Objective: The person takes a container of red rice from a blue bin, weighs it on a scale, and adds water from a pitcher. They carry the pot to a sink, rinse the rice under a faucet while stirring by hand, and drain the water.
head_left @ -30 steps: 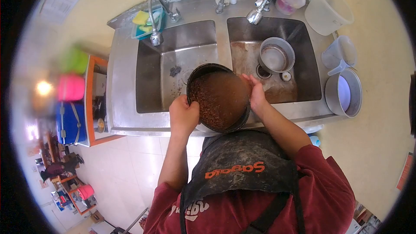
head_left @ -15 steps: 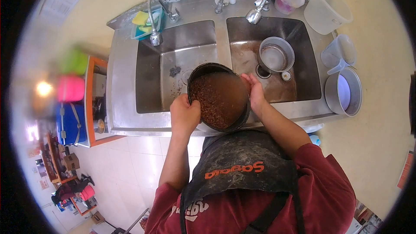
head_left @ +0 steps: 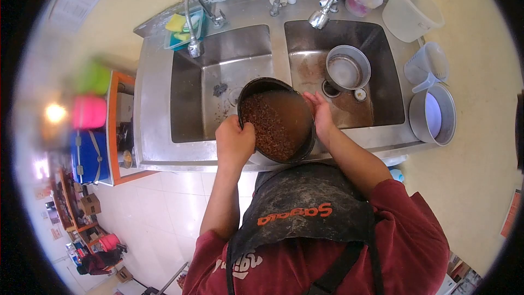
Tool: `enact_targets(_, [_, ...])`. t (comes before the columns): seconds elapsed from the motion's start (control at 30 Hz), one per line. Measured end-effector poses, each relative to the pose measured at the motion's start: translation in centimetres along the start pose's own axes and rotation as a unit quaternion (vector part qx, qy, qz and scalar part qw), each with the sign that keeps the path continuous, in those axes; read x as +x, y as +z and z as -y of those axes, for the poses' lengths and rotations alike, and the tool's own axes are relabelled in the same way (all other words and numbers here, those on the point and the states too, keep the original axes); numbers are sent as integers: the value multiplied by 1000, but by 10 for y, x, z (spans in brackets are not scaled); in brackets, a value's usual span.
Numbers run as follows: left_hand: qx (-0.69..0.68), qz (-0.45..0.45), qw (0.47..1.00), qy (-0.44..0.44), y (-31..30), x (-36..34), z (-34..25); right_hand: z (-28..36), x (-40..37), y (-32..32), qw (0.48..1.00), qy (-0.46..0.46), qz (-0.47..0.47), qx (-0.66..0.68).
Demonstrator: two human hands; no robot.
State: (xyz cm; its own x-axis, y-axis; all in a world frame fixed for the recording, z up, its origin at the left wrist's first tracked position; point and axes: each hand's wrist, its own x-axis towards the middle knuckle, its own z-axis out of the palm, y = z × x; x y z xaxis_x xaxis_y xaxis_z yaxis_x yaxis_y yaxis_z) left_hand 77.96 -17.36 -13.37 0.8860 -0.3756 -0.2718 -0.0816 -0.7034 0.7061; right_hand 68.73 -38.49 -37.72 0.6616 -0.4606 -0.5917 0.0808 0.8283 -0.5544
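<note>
A dark-rimmed pot (head_left: 278, 83) is tilted to the right above the divider and front edge of the sink. Inside it, reddish-brown bits (head_left: 267, 125) are heaped to the left, with murky brown liquid (head_left: 293, 114) toward the right. My left hand (head_left: 234, 139) is closed on the pot's left rim, thumb over the edge. On the other side, my right hand (head_left: 320, 113) grips the right edge, its fingers partly hidden by the pot. Brown liquid and specks lie in the right basin (head_left: 390, 104), around the drain (head_left: 329, 88).
A round metal pan (head_left: 348, 68) stands in the right basin beside a small strainer (head_left: 360, 94). Two flexible taps, left (head_left: 195, 48) and right (head_left: 319, 19), hang over the basins. Plastic tubs (head_left: 412, 13), a measuring jug (head_left: 426, 65) and another metal pot (head_left: 445, 114) line the right side.
The pot has tipped slightly further right, and more of the brown bits show above the liquid. Brown specks have spread in the right basin. My hands keep their hold.
</note>
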Motion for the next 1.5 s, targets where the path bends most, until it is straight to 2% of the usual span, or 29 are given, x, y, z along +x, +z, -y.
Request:
enact_targets(0.03, [-2, 1, 1000, -7, 1, 0, -1, 1, -1, 1, 1000, 4, 7, -7])
enact_targets(0.13, [-16, -23, 999, 44, 4, -2, -1, 5, -12, 11, 999, 17, 14, -23])
enact_targets(0.27, [-10, -26, 999, 44, 3, -2, -2, 6, -16, 23, 1000, 3, -17, -7])
enact_targets(0.37, [-5, -25, 999, 38, 1, -2, -6, 14, -26, 34, 999, 28, -15, 7])
enact_targets(0.47, [23, -40, 997, 58, 2, -2, -8, 14, -25, 32, 999, 33, -25, 12])
enact_targets(0.57, [28, -49, 997, 50, 7, 2, -2, 2, -9, 12, 1000, 25, 16, 10])
enact_targets(0.93, [81, -65, 991, 89, 12, -2, -7, 4, -13, 11, 1000, 22, 14, 5])
enact_targets(1.13, [59, -40, 996, 50, 15, -3, -6, -6, -1, -2, 1000, 5, 4, 4])
enact_targets(1.33, [74, -51, 993, 82, 18, -6, -8, 4, -19, 12, 1000, 6, 3, 16])
enact_targets(1.5, [63, -34, 995, 72, 22, -3, -5, -1, -9, 2, 1000, -3, -3, 7])
